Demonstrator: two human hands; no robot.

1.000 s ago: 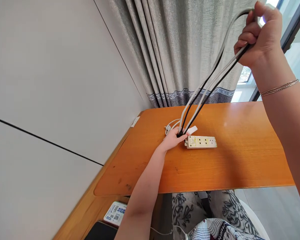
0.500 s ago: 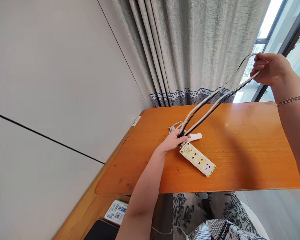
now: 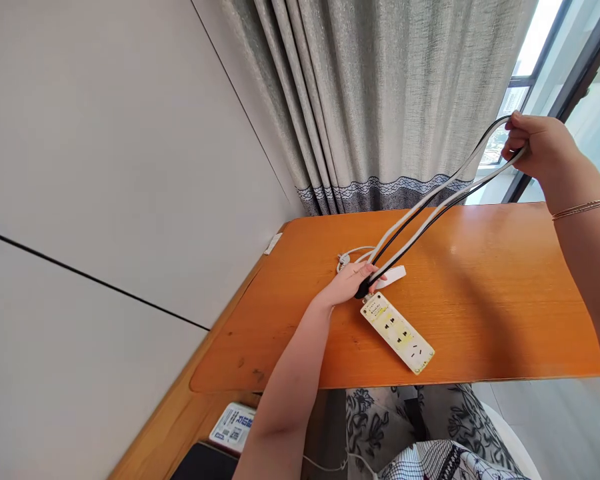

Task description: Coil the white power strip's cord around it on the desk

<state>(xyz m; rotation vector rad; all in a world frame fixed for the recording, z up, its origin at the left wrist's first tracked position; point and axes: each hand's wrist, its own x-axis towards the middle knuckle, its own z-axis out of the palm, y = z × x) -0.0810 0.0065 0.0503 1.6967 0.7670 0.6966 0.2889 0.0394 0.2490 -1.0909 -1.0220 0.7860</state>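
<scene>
A cream power strip lies at an angle on the orange wooden table. Its white and black cable is folded into long loops. My left hand pinches the near ends of the loops where they meet the strip. Up at the right, over the table's far edge, my right hand is closed around the far bend of the loops and holds them taut in the air. A small white plug piece lies by my left hand.
A thin white cable is coiled behind my left hand. Grey curtain and a window stand behind the table, a pale wall to the left. A printed card and a dark device lie below the table edge.
My right hand came down from high up to the right, lowering the cable loops. The power strip swung from lying crosswise to pointing toward me.
</scene>
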